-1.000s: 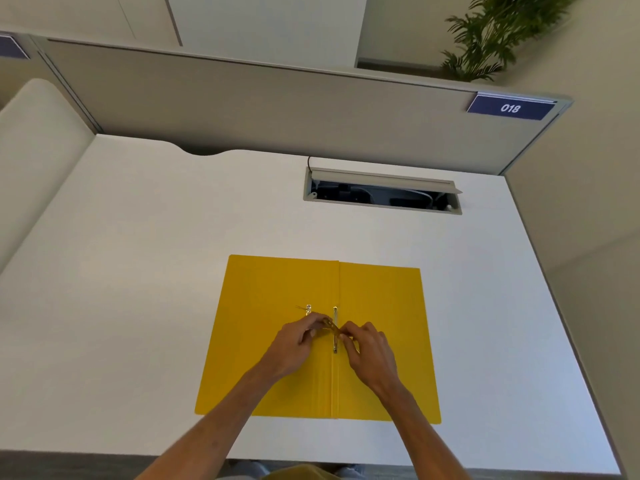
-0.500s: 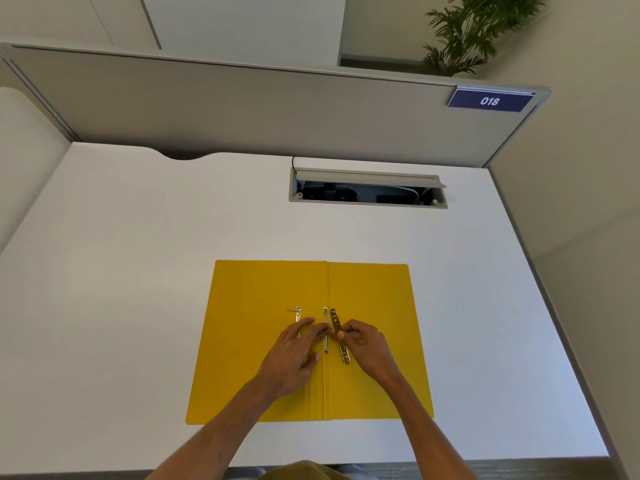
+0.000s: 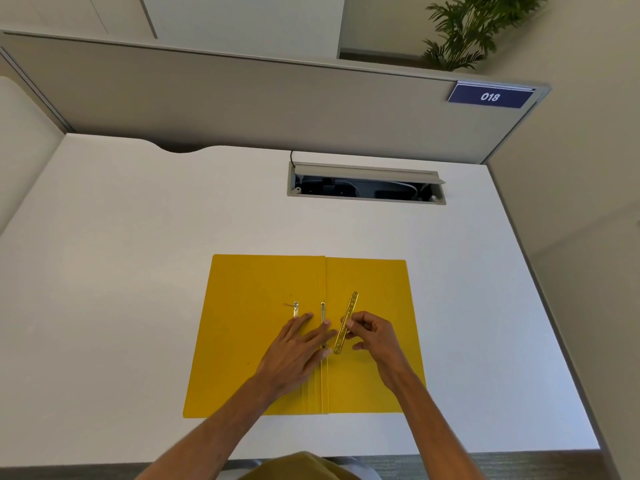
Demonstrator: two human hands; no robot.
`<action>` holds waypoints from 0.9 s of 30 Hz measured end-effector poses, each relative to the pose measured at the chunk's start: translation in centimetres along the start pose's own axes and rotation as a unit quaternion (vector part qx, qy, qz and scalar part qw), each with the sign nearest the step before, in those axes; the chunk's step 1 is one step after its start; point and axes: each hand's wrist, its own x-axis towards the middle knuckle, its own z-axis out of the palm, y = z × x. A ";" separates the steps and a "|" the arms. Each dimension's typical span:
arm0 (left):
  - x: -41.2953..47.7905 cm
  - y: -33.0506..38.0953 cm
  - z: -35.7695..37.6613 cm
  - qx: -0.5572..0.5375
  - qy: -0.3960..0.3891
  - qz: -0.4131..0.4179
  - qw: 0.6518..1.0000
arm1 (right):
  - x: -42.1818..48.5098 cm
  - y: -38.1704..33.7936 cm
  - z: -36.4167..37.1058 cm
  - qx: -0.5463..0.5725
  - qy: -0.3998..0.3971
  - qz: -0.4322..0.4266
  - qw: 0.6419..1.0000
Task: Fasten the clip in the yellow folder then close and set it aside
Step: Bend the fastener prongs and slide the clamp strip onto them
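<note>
The yellow folder (image 3: pixel 252 334) lies open and flat on the white desk, spine running away from me. Two metal prongs of the fastener show near the spine: one prong (image 3: pixel 295 308) on the left flap, another prong (image 3: pixel 322 310) at the fold. My left hand (image 3: pixel 294 351) presses flat on the folder, fingers spread just below the prongs. My right hand (image 3: pixel 374 336) pinches a long gold clip bar (image 3: pixel 347 322), held slanted over the right flap, its upper end free.
The white desk (image 3: pixel 138 271) has an open cable tray (image 3: pixel 367 185) set into it behind the folder. A grey partition (image 3: pixel 242 98) with a blue "018" label (image 3: pixel 490 96) closes the back. The desk's right edge meets a side wall.
The gold clip bar has come away from the prongs and moved right in my right hand. My left hand has flattened onto the folder.
</note>
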 end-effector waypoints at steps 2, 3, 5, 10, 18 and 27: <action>0.0 0.0 0.0 0.009 0.003 0.001 1.000 | -0.1 -0.1 0.3 -0.005 -0.001 -0.001 1.000; 0.1 0.1 0.0 0.014 0.004 0.002 1.000 | -0.1 -0.1 0.5 -0.007 -0.001 -0.002 1.000; 0.1 0.1 0.1 0.023 0.004 0.003 1.000 | -0.2 -0.1 0.8 -0.009 -0.003 -0.003 1.000; 0.2 0.3 0.1 0.018 0.017 0.004 1.000 | -0.1 0.1 1.6 -0.018 -0.003 -0.002 1.000; 0.2 0.5 0.2 0.017 0.024 0.003 1.000 | 0.2 0.6 2.2 -0.020 0.012 0.001 1.000; 0.1 0.8 0.3 0.003 0.018 -0.002 1.000 | 0.5 0.7 2.6 -0.033 0.018 -0.009 0.999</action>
